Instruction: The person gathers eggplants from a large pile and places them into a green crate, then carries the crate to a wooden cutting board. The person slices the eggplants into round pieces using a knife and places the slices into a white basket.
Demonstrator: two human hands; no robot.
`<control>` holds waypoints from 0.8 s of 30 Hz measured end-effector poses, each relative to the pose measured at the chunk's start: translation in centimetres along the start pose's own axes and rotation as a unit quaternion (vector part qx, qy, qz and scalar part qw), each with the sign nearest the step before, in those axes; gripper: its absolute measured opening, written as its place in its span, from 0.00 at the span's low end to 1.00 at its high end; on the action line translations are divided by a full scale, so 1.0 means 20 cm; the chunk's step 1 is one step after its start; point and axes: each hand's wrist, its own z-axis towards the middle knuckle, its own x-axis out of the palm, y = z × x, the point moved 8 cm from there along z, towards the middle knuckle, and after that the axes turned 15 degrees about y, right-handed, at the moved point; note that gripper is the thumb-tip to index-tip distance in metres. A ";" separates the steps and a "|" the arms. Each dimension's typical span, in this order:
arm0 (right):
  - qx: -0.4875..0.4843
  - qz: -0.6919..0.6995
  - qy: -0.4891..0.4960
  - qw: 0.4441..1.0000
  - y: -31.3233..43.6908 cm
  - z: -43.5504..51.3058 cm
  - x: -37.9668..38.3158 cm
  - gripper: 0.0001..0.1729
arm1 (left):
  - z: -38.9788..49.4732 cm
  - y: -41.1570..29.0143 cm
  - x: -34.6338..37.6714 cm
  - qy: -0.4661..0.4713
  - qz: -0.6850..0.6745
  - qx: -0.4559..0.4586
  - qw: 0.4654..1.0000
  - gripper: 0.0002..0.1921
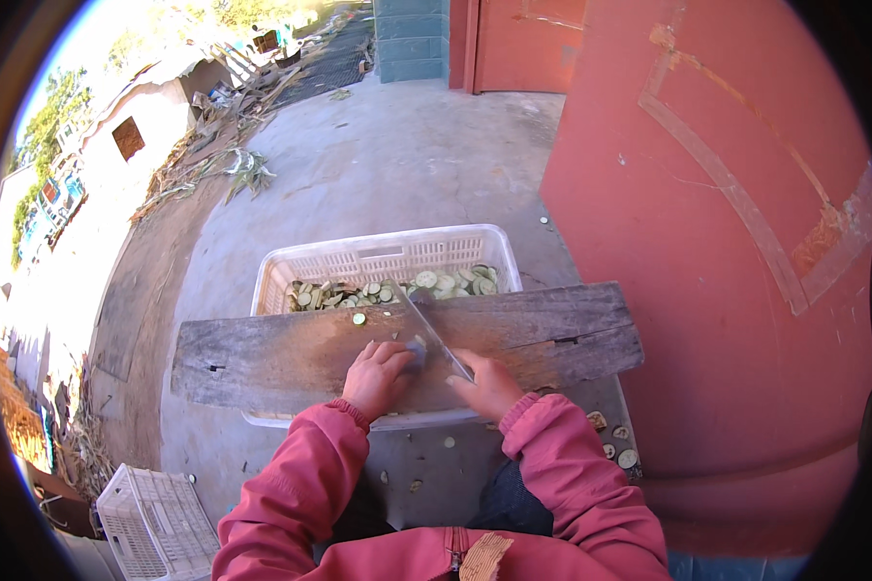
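My right hand (488,386) grips the handle end of a long-bladed knife (430,325). Its blade slants up and away to the left, across a weathered wooden plank (261,356). My left hand (379,379) is curled over the plank just left of the blade, with a blurred blue-grey object (416,354) at its fingertips; what it is cannot be made out. A round green-skinned vegetable slice (359,319) lies near the plank's far edge. Under the plank stands a white plastic crate (385,247), its far part showing many pale sliced vegetable rounds (443,282).
A red door panel (697,254) rises close on the right. Scattered slices (627,458) lie on the concrete floor (407,152). Another white crate (160,523) sits at lower left. Dry corn stalks (211,171) lie along the concrete's left edge.
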 end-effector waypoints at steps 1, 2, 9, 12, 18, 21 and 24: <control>-0.001 0.021 -0.030 0.999 -0.02 -0.01 -0.02 0.27 | 0.00 0.01 0.00 0.003 -0.004 0.000 1.000 0.19; 0.012 0.061 -0.026 0.998 -0.06 -0.04 -0.03 0.27 | 0.00 0.01 0.01 0.005 -0.008 0.001 1.000 0.19; 0.022 0.045 0.084 0.995 0.18 -0.33 -0.16 0.28 | 0.01 0.03 -0.02 0.006 -0.029 -0.011 0.999 0.19; -0.049 -0.097 0.088 0.990 0.25 -0.37 -0.15 0.29 | 0.01 0.03 0.01 0.042 -0.015 -0.030 0.999 0.18; 0.022 -0.127 0.119 0.985 0.24 -0.18 -0.05 0.27 | 0.00 0.09 0.01 -0.010 -0.017 -0.052 0.998 0.15; 0.057 -0.089 0.115 0.988 0.11 -0.01 0.03 0.27 | 0.01 0.01 0.02 -0.005 0.007 0.000 1.000 0.14; 0.006 -0.046 0.065 0.997 0.10 0.01 0.01 0.23 | 0.00 -0.01 0.01 -0.003 0.000 0.006 1.000 0.15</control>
